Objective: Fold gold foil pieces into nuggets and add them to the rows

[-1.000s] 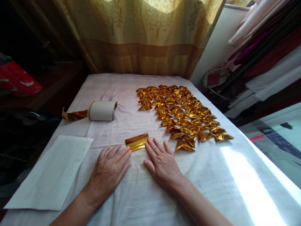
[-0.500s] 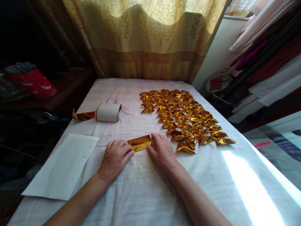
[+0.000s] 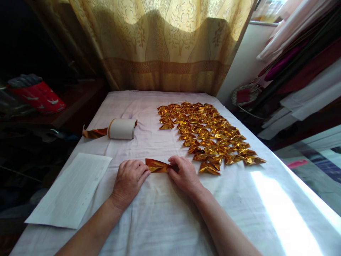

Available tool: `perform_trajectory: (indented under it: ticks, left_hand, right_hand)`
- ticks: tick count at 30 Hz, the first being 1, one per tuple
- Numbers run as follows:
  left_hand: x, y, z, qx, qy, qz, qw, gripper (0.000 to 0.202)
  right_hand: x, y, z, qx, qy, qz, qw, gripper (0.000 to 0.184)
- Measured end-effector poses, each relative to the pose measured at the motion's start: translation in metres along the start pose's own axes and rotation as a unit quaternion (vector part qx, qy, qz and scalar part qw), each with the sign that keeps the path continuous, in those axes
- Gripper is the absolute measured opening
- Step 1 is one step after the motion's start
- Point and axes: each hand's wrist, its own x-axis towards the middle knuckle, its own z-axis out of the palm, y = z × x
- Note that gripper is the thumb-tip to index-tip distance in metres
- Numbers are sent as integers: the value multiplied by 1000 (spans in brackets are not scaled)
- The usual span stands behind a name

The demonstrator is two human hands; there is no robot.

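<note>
A small piece of gold foil paper (image 3: 157, 166) lies on the white cloth between my two hands, partly folded with its right end pressed down. My left hand (image 3: 129, 179) rests knuckles up at the foil's left end, its fingers curled and touching it. My right hand (image 3: 185, 174) has its fingers bent and pinches the foil's right end. Just right of that hand lie rows of several finished gold foil folds (image 3: 210, 137), shaped like little ingots.
A roll of gold foil (image 3: 121, 128) with a loose tail lies at the back left. A white sheet of paper (image 3: 73, 188) lies at the front left. The white cloth (image 3: 165, 217) covers the table. A curtain hangs behind; stacked cloth at right.
Both hands went from lying flat with spread fingers to curled on the foil's ends. The foil went from an open rectangle to a narrower folded shape.
</note>
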Motion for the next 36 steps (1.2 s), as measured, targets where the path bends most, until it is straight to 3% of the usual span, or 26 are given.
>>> perform_trajectory:
  ticks: [4,8,12,20,24,27,30,33,36]
  left_hand:
    - [-1,5,-3,-13,37,15,999,16]
    - [-3,23,-6,-120,54,14,991,28]
    - [-6,34,-7,-185,49,-3,981,39]
    - [-2,28,-15,-240,30,-97,965,30]
    - [0,20,-15,-219,49,-108,968,33]
    - [-2,13,-16,-204,63,-94,972,29]
    - [-5,5,-16,-175,72,-36,981,26]
    - [-6,-1,-12,-142,83,33,986,29]
    - [-6,-6,-6,-131,70,61,987,28]
  right_hand:
    - [-1,-8,3,74,57,8,996,30]
    - [-4,-21,8,176,129,18,976,27]
    - [-8,-33,11,257,105,0,961,32]
    - [-12,-40,8,243,69,-94,963,41]
    - [-12,-39,8,192,78,-136,969,41]
    - [-11,-36,4,72,135,-153,976,48]
    - [-11,-32,-3,-57,168,-152,972,54]
    - [-11,-27,-9,-130,161,-178,962,45]
    - [-11,-21,-11,-149,113,-211,960,28]
